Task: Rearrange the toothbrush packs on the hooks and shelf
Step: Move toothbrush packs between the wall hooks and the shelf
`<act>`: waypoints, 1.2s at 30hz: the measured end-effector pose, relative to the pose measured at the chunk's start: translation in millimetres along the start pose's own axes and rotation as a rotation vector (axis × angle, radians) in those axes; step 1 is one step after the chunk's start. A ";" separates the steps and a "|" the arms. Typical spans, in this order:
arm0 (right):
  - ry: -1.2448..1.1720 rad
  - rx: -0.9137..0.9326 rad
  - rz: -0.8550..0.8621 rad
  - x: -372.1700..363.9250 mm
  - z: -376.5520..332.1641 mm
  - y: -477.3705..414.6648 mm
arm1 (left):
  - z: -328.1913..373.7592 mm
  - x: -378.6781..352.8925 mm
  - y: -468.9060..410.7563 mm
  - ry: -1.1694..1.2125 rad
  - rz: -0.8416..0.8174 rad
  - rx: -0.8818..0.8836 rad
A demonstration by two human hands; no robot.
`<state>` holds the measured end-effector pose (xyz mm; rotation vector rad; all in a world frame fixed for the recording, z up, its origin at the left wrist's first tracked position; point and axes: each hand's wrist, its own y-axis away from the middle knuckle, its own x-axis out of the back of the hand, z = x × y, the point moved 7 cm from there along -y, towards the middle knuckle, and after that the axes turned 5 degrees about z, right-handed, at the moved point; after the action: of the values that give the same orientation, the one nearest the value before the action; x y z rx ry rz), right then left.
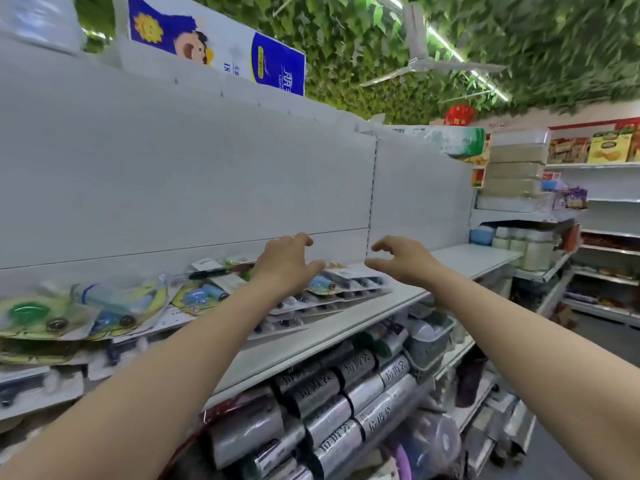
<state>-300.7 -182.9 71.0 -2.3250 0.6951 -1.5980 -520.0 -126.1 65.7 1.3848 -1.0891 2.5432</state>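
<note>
Flat toothbrush packs (346,287) lie in overlapping stacks on a white shelf (349,327), running from the far left to the middle. Packs on the left (114,303) have yellow-green cards with blue and green parts. Both my arms reach forward over the shelf. My left hand (285,263) hovers just above the middle stack with fingers spread and loosely bent, holding nothing. My right hand (403,259) hangs a little to the right, above the stack's right end, fingers loosely curled and empty. No hooks are visible on the white back panel (194,174).
Rolls of silver-wrapped bags (332,410) fill the shelf below, with a grey basket (431,336) to their right. The shelf's right part (464,258) carries no goods. More shelving with boxes and jars stands at the far right. Tissue packs sit on top of the unit.
</note>
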 end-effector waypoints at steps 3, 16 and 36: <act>-0.028 0.011 -0.021 -14.1 25.5 -37.4 | 1.2 -13.4 -15.4 -0.089 -0.004 0.049; -0.077 0.084 -0.493 -104.4 100.5 -126.5 | 18.0 -66.9 -32.9 -0.760 -0.159 0.456; -0.967 -0.194 -0.468 -92.8 157.9 -166.9 | 27.9 -93.9 -43.4 -0.796 -0.188 0.728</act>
<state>-140.3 -3.9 10.9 -3.0939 0.0697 -0.3295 -428.4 -84.4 29.0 2.6385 0.0532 2.3476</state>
